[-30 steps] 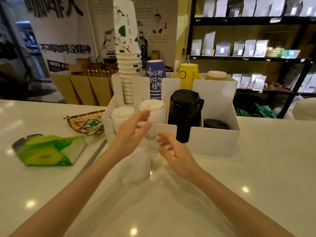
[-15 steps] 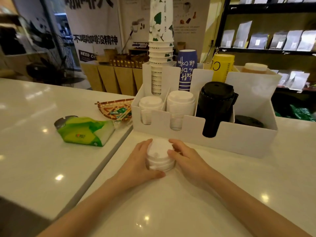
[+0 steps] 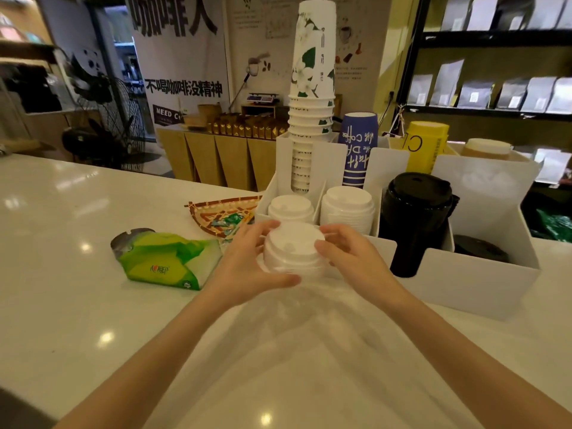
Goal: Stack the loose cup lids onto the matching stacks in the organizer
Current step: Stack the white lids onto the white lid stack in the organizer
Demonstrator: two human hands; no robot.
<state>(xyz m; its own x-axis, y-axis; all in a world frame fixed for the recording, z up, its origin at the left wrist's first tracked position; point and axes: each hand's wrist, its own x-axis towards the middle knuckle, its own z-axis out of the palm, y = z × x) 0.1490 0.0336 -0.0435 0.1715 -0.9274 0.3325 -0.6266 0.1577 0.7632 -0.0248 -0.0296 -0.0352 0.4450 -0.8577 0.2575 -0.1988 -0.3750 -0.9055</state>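
Short stack of loose white plastic cup lids (image 3: 291, 249): clamped between left hand (image 3: 244, 267) and right hand (image 3: 353, 258), fingers curled on both sides, above white desk (image 3: 77, 305), before white slotted organizer (image 3: 483, 283) holding lid stacks.

I read "不喝咖啡没精神" in black on the white banner (image 3: 182, 72) behind the worktop, with larger black characters cut off at its top. Below that, a dark sign (image 3: 166, 114) shows "NEED C", the rest hidden. The upside-down blue cup (image 3: 357, 150) carries "coffee" in white script, inverted. The yellow cup (image 3: 427, 147) shows a large "C". The green pack's (image 3: 164, 263) label is too small to read.
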